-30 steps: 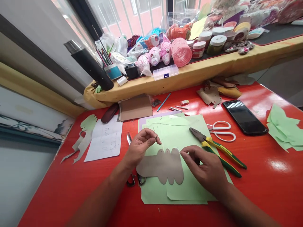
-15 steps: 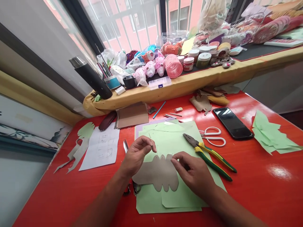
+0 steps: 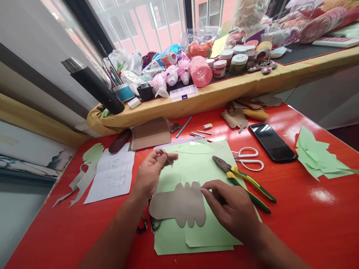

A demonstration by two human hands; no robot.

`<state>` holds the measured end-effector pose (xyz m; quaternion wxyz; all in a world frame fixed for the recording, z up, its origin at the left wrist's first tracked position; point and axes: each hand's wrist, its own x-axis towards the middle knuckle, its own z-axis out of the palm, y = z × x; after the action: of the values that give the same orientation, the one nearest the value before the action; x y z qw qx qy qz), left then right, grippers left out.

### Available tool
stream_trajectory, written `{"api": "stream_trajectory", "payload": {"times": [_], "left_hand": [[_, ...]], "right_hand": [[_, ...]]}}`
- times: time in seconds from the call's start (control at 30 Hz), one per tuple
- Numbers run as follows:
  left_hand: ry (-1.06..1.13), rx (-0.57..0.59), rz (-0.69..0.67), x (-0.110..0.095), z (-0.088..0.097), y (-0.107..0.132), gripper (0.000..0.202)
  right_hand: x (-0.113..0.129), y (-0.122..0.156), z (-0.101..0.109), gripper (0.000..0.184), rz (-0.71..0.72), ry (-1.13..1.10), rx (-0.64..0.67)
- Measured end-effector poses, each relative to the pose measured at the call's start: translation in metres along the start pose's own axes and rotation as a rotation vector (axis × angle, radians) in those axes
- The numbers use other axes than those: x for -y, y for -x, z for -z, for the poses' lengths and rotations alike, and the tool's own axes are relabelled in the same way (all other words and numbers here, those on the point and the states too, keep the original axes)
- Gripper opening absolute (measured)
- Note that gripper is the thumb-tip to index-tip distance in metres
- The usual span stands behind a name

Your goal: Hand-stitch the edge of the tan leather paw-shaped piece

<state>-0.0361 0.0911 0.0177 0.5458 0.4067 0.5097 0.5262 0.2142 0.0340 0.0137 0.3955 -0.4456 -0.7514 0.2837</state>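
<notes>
Between the thumb and fingers of my left hand (image 3: 151, 170) is a small thin dark piece (image 3: 169, 159), too fine to identify. This hand is raised above the upper left of a grey-brown cut-out (image 3: 179, 205), flat and leather-like with rounded lobes along two sides. My right hand (image 3: 231, 207) is closed in a pinch at the cut-out's upper right lobe. Whether anything is between those fingertips, I cannot tell. Under the cut-out lie light green sheets (image 3: 171, 239). Pliers (image 3: 242, 183) with green and yellow handles rest right of the sheets' middle, just beyond my right hand.
White-handled scissors (image 3: 248, 158) and a black phone (image 3: 272, 142) lie to the right. Green paper scraps (image 3: 319, 157) are at the far right. A printed sheet (image 3: 112, 175) and grey offcuts (image 3: 86, 179) lie left. Jars and a black flask (image 3: 92, 86) crowd the sill.
My left hand has moved left and up, away from the cut-out, with the thin piece in its fingers. My right hand stays pinched near the lobe. The whole view has shifted slightly.
</notes>
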Motion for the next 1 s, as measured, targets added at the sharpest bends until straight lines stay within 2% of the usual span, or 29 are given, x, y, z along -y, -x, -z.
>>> {"api": "stream_trajectory", "payload": {"times": [0.1, 0.17, 0.27, 0.37, 0.53, 0.63, 0.77, 0.9, 1.0], "left_hand": [[-0.147, -0.161, -0.213, -0.012, 0.02, -0.005, 0.027], [-0.339, -0.24, -0.302, -0.016, 0.036, -0.009, 0.022], [-0.617, -0.31, -0.286, -0.016, 0.058, -0.013, 0.016], [-0.699, -0.405, -0.34, -0.011, 0.071, -0.015, 0.014], [-0.839, -0.345, -0.177, -0.004, 0.081, -0.016, 0.012], [-0.783, -0.381, -0.222, -0.003, 0.084, -0.015, 0.014], [-0.718, -0.326, -0.151, 0.0, 0.086, -0.009, 0.016], [-0.737, -0.365, -0.261, 0.004, 0.088, -0.004, 0.018], [-0.83, -0.297, -0.18, 0.005, 0.086, -0.003, 0.015]], "right_hand": [[0.0, 0.0, 0.003, 0.019, 0.006, 0.017, -0.01], [0.001, 0.0, 0.003, 0.019, 0.028, 0.033, 0.001], [0.002, 0.001, 0.0, 0.018, 0.082, 0.051, 0.043], [0.001, 0.001, -0.004, 0.017, 0.112, 0.076, 0.086], [-0.004, 0.001, -0.007, 0.017, 0.078, 0.095, 0.074], [-0.006, 0.001, -0.008, 0.019, 0.058, 0.092, 0.066], [-0.007, 0.001, -0.009, 0.019, 0.054, 0.099, 0.068], [-0.006, 0.002, -0.011, 0.018, 0.058, 0.09, 0.075], [-0.006, 0.002, -0.012, 0.018, 0.058, 0.081, 0.08]]}}
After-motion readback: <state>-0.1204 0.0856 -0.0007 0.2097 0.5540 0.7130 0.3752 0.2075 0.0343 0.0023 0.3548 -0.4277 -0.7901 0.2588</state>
